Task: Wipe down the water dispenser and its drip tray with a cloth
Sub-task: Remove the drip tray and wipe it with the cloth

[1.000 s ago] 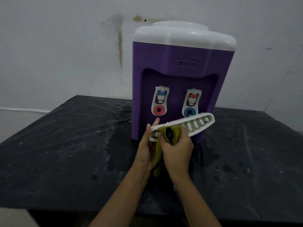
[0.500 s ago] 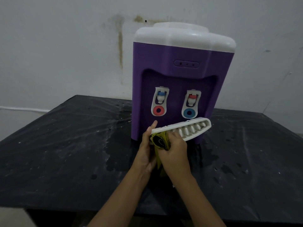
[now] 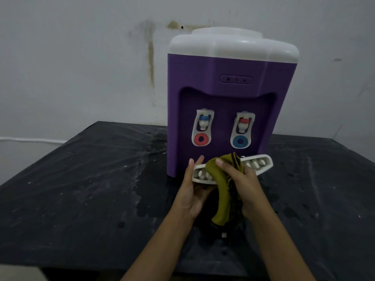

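A purple water dispenser (image 3: 223, 102) with a white top and two taps stands on the black table (image 3: 81, 189). The white slotted drip tray (image 3: 257, 165) is lifted off and held in front of the dispenser's base, tilted up to the right. My left hand (image 3: 190, 191) grips the tray's left end from below. My right hand (image 3: 241, 185) presses an olive-green cloth (image 3: 223, 197) with dark stripes onto the middle of the tray. The cloth's tail hangs down between my hands and hides part of the tray.
The tabletop is wet, with smears and a dark puddle (image 3: 146, 207) left of my hands and droplets on the right. A stained white wall (image 3: 81, 57) is close behind the dispenser. A white cable (image 3: 30, 139) runs along the wall at left.
My right hand has slid the cloth along the tray towards its middle and bunched it higher. The tray has tipped a little flatter and lower. My left hand keeps its hold.
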